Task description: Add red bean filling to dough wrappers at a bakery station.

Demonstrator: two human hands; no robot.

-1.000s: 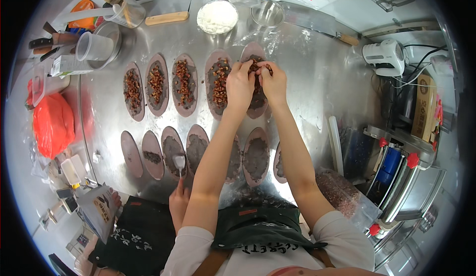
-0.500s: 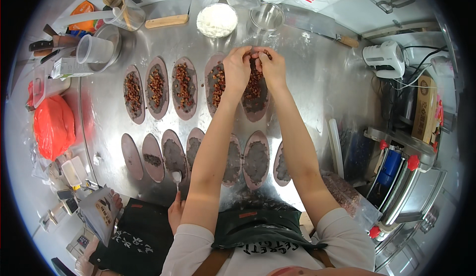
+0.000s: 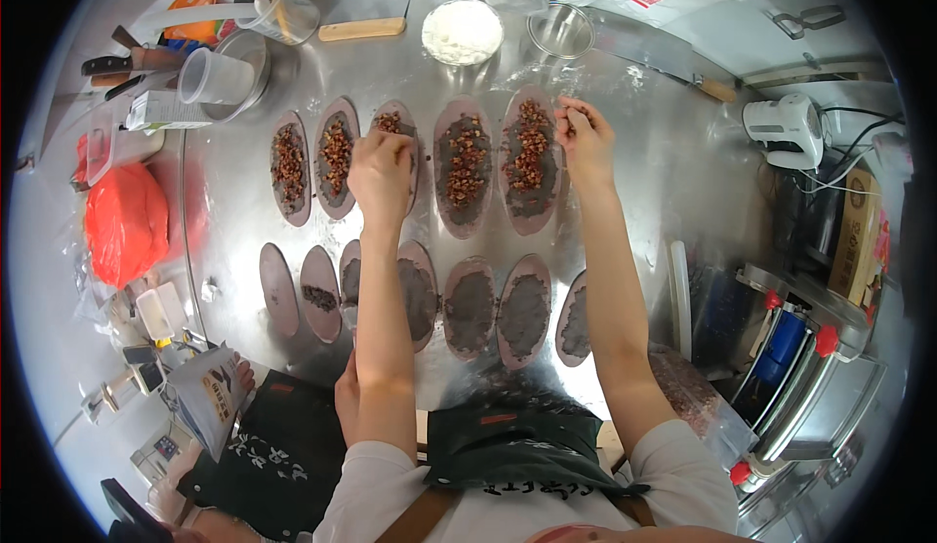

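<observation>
My left hand (image 3: 381, 180) is closed, with its fingers bent down over the third dough oval (image 3: 412, 195) of the far row. It covers part of that oval's filling, and what the fingers hold is hidden. My right hand (image 3: 589, 143) is closed in a pinch just right of the far row's rightmost dough oval (image 3: 532, 219); whatever is in it is too small to name. The far-row ovals are pinkish, spread with grey paste and topped with reddish-brown chopped bits (image 3: 464, 158).
A near row holds more ovals with grey paste (image 3: 468, 314); its leftmost oval (image 3: 279, 289) is bare. A co-worker's hand (image 3: 347, 402) is beside my left forearm. A white powder bowl (image 3: 463, 33), a glass bowl (image 3: 561, 32) and a scraper (image 3: 361, 30) line the back.
My hands have come apart from over the rightmost far oval. The left has moved left to the third oval; the right has drawn off to the right. The view has shifted slightly.
</observation>
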